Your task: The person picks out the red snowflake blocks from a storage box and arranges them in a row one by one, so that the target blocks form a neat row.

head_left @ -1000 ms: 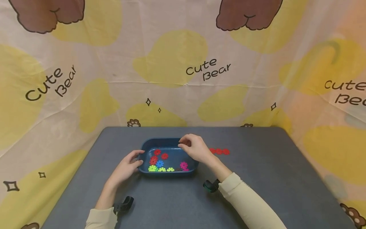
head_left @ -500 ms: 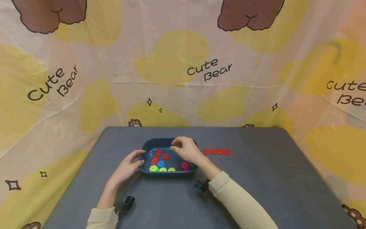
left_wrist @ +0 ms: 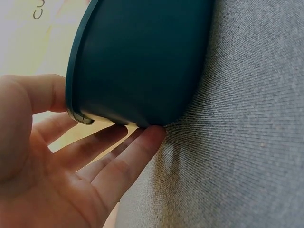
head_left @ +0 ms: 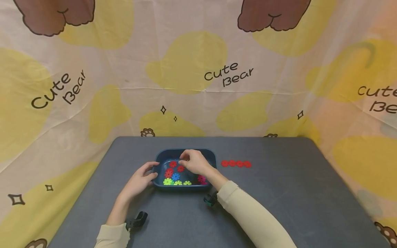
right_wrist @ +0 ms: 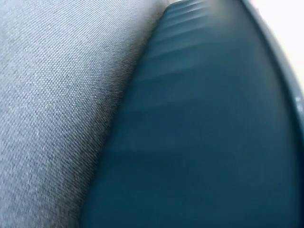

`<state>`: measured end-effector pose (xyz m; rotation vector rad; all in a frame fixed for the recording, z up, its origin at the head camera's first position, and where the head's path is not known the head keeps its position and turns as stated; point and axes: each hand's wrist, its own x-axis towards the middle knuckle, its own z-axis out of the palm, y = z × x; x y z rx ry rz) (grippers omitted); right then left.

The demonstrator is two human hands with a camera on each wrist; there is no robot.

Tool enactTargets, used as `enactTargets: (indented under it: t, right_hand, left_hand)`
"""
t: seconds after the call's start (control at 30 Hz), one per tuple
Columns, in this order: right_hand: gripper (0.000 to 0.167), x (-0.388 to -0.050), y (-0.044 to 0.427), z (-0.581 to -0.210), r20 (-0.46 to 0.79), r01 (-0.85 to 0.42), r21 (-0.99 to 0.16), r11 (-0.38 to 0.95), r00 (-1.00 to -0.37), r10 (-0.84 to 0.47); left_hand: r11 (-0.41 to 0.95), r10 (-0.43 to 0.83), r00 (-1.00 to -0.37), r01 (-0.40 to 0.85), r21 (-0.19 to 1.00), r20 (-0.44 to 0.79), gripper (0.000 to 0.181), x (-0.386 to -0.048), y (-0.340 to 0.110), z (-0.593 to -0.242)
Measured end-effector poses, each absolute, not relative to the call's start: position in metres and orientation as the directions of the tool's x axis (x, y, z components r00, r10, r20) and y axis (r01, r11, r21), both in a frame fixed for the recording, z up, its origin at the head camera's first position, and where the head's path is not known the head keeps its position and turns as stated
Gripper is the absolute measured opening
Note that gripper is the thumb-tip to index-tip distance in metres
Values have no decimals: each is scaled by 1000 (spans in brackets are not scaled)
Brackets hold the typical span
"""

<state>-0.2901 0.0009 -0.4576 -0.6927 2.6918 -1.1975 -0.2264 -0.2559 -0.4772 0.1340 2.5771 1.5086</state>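
1. My left hand grips the left end of the blue tray on the worktop.
2. My right hand is over it, near red discs inside; I can't tell if it's pinching one.
3. A row of 4 red discs lies right of it.

dark blue tray, grey table, row of red discs (backdrop: yellow blotches on pale pink)
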Motion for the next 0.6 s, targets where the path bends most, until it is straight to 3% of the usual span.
enactTargets:
  t: [0.33,0.6]
  right_hand:
    - [23,-299,-9,-474,-26,-323,-683,655,-886,-464]
    - [22,-304,-14,-480,-34,-336,-632,699,-889,-457]
  left_hand:
    - [493,144,-985,-9,870,-92,46,-226,-254,-479]
    - [489,132,-987,-13,872,-88,45,-228,-255,-479]
